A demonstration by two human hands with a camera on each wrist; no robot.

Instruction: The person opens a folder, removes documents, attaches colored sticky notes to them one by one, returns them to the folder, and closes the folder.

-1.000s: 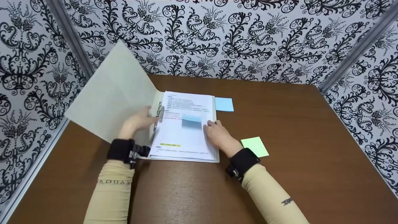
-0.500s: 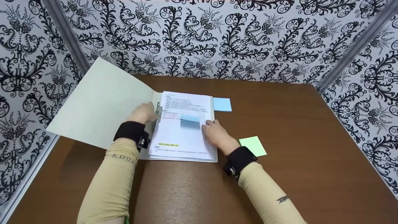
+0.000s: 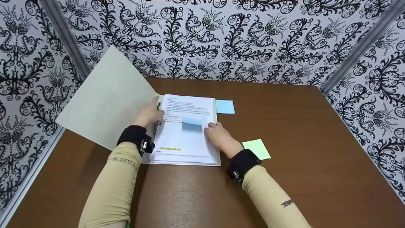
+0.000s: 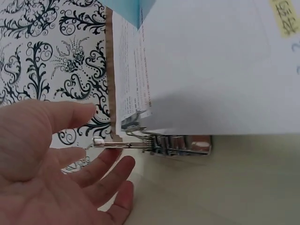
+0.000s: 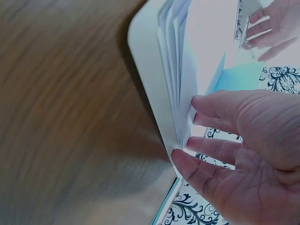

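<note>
In the head view a pale folder [image 3: 107,98] lies with its cover raised at the left, bearing a stack of printed sheets [image 3: 186,142]. A blue sticky note [image 3: 191,125] sticks up from the top sheet. Along the spine is a metal clip [image 4: 178,144] with a lever [image 4: 117,143]. My left hand [image 3: 148,113] is at this lever, thumb apart and fingers loosely spread around its end; whether they touch it is unclear. My right hand [image 3: 219,136] rests its fingertips against the right edge of the sheets and folder, as the right wrist view shows.
A blue sticky note pad [image 3: 225,107] lies beside the folder's upper right edge. A light green sticky note pad [image 3: 257,148] lies right of my right wrist. The brown table [image 3: 300,142] meets patterned walls [image 3: 202,41] at the back and sides.
The folder cover swung down to the left, then rose partway again. My left hand moved over the clip, and its fingers now spread more at the lever. My right hand stayed put.
</note>
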